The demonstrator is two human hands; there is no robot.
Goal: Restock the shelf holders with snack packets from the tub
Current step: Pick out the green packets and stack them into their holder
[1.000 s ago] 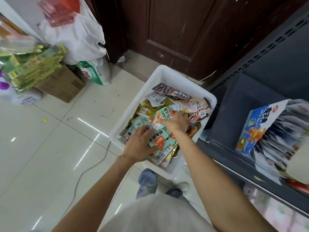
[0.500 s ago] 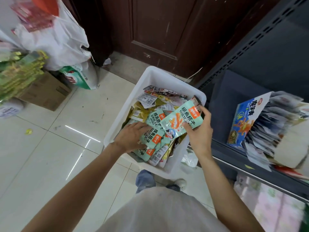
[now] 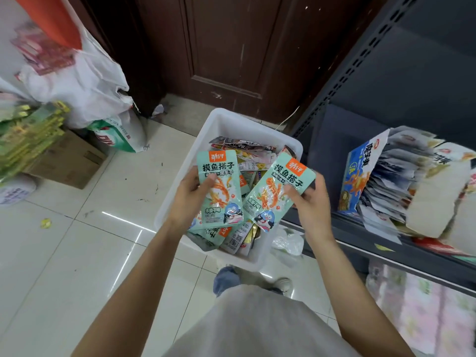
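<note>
Two mint-green snack packets are held above the white tub (image 3: pixel 206 140). Left hand (image 3: pixel 189 199) fingers curl round the upright packet (image 3: pixel 220 186); right hand (image 3: pixel 313 202) fingers pinch the tilted packet (image 3: pixel 278 194). More packets fill the tub. Just right stands the dark shelf (image 3: pixel 386 243), its cardboard holder (image 3: pixel 360 173) packed full. Floor tiles (image 3: pixel 77 253) lie open to the left.

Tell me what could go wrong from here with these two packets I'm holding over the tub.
1. The right hand pinches its packet by one edge, tilted; it may slip back into the tub.
2. The holder on the shelf already looks crammed with leaning packets, so pushing more in could spill some.
3. The left hand holds its packet above loose packets heaped near the tub's front rim; brushing them may knock some out.
</note>
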